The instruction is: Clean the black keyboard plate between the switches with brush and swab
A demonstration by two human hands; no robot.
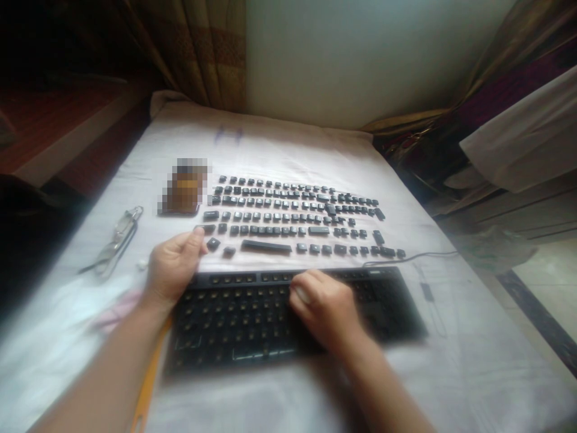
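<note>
A black keyboard with its keycaps off lies in front of me, showing bare key sockets. Over its upper middle is my right hand, fingers curled together; whatever they hold is hidden. My left hand is closed at the keyboard's upper left corner, thumb against the fingers. Its fingertips are beside a wide black keycap and a tilted square keycap. I cannot make out what is pinched there. Loose keycaps lie in rows beyond the keyboard, among them the long space bar.
A white sheet covers the surface. Eyeglasses and a blurred-out rectangular object are at the left. An orange strip lies beside my left forearm. The keyboard's cable runs right, near a small strap.
</note>
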